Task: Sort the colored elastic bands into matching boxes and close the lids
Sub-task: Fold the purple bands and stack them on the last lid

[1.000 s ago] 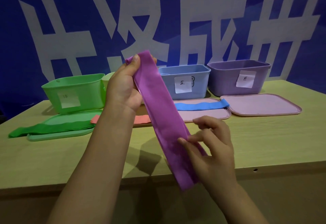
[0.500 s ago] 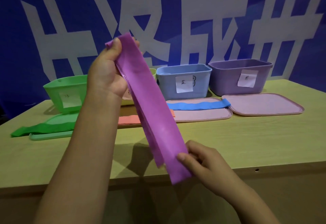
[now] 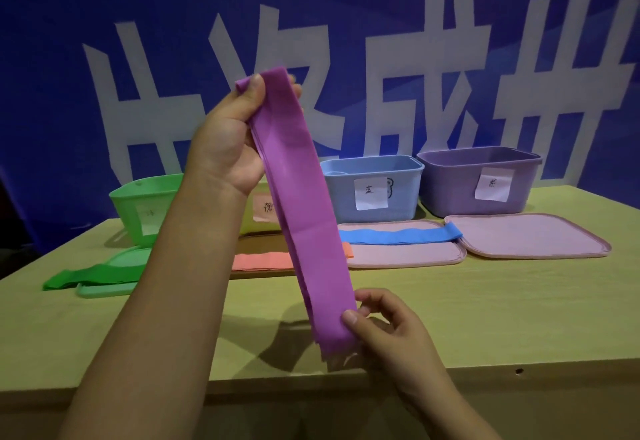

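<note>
From the head camera, you hold the purple band (image 3: 304, 211) stretched in the air above the table (image 3: 485, 308), in front of the boxes. Its long axis runs steeply, the top end leaning up and to the left, the bottom end down and to the right near the table's front edge. It lies folded in flat layers.

Your left hand (image 3: 232, 138) grips the top end, thumb pressed on the near face and fingers curled behind. Your right hand (image 3: 388, 328) pinches the bottom end between thumb and curled fingers.

Four open boxes stand in a row at the back. The green box (image 3: 145, 204) is at the left; your arm hides much of it and its contents cannot be seen. A yellowish box (image 3: 258, 209) is mostly hidden behind the band. The blue box (image 3: 372, 188) shows a pale blue shape inside near its left rim. The purple box (image 3: 479, 180) is at the right; its inside does not show.

A green band (image 3: 93, 275) lies across the green lid (image 3: 107, 289), an orange band (image 3: 263, 261) beside it, and a blue band (image 3: 398, 236) rests on a pink lid (image 3: 405, 256). A second pink lid (image 3: 530, 237) lies bare.
</note>
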The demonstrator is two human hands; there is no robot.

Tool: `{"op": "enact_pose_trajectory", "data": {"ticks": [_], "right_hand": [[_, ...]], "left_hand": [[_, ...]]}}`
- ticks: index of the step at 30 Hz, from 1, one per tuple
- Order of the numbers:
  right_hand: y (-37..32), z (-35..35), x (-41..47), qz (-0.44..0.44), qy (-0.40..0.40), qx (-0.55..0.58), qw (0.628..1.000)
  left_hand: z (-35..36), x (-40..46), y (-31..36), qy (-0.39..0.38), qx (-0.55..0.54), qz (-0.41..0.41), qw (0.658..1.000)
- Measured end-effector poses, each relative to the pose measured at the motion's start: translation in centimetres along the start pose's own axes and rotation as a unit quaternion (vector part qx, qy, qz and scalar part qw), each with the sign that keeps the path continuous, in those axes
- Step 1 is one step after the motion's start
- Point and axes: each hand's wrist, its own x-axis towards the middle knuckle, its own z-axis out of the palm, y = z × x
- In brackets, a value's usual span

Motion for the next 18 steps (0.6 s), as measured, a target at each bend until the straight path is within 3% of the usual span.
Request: {"op": "enact_pose_trajectory", "data": {"ticks": [8,11,15,18], "right_hand": [[-0.3,0.9,1.1,0.025,0.025,-0.087,0.996],[0.6,0.6,0.8,-0.051,0.08,-0.152,0.984],[0.9,0.4,0.0,-0.231,0.153,-0.207,0.938],[0.9,0.7,-0.1,-0.238,0.126,-0.211,0.94]], "left_hand": [[1.3,-0.4,0.3,-0.028,0.038,0.014,0.999],[1.5,-0.7,0.4,-0.033,0.061,0.037,0.997],[1.9,-0.6,0.8,-0.014,0.074,0.06,0.995],[2.4,-0.7,0.9,-0.019,0.071,0.061,0.995]]}}
